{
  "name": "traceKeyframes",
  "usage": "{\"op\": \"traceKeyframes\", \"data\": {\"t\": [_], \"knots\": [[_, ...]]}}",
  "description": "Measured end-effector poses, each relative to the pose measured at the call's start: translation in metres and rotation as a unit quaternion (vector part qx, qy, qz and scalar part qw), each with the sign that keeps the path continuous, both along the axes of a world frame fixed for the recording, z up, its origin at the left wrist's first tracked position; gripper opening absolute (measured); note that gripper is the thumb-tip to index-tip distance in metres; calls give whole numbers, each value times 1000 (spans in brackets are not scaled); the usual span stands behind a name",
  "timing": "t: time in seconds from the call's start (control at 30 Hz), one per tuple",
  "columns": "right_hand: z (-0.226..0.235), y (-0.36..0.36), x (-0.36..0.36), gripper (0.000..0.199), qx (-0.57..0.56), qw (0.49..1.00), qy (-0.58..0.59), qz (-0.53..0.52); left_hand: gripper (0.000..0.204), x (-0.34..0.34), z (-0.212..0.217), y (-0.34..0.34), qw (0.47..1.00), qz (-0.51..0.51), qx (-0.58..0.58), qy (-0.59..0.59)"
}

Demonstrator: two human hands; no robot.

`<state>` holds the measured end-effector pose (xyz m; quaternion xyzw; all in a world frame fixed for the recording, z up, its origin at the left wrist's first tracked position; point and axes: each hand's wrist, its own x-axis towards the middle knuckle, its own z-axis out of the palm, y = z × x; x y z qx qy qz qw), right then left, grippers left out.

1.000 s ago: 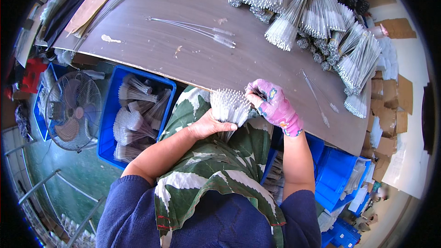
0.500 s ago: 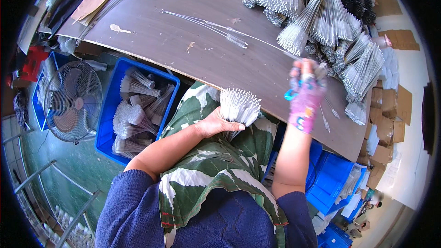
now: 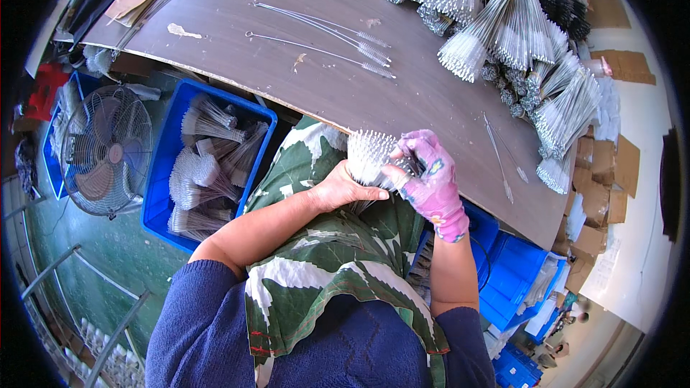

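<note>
My bare left hand [image 3: 345, 188] grips a thick bundle of thin white bristle brushes [image 3: 368, 154], their tips pointing up, held over my lap at the table's near edge. In a pink patterned glove, my right hand [image 3: 425, 172] presses against the right side of the same bundle, fingers curled around it. A green and white leaf-print apron [image 3: 323, 244] covers my lap below the hands. Loose long wire brushes [image 3: 323, 36] lie on the brown tabletop [image 3: 273, 79] beyond the hands.
Many tied bundles of brushes [image 3: 510, 36] are piled at the table's far right. A blue crate [image 3: 208, 165] with brush bundles stands on the floor to my left, beside a standing fan [image 3: 104, 151]. More blue crates [image 3: 517, 273] and cardboard pieces [image 3: 604, 172] sit at the right.
My right hand had reached out to the piled bundles on the table half a second ago; it has come back to the bundle in my left hand.
</note>
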<state>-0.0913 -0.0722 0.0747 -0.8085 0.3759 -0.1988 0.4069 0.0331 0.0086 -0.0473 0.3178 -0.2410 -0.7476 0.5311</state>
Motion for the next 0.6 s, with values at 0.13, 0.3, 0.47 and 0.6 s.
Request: {"op": "traceKeyframes", "data": {"t": [0.13,0.3,0.47,0.6], "knots": [[-4,-3,-13,22,-6,1000,7,-10,46,4,-5,1,996,-31,41,69],[11,-9,-11,24,-76,989,97,76,48,10,13,1,997,-41,-24,60],[56,-11,-10,24,-27,998,19,62,49,10,56,-4,994,-35,-101,-33],[105,-21,-14,25,-161,982,-34,91,40,23,116,-33,976,-21,-192,-100]]}}
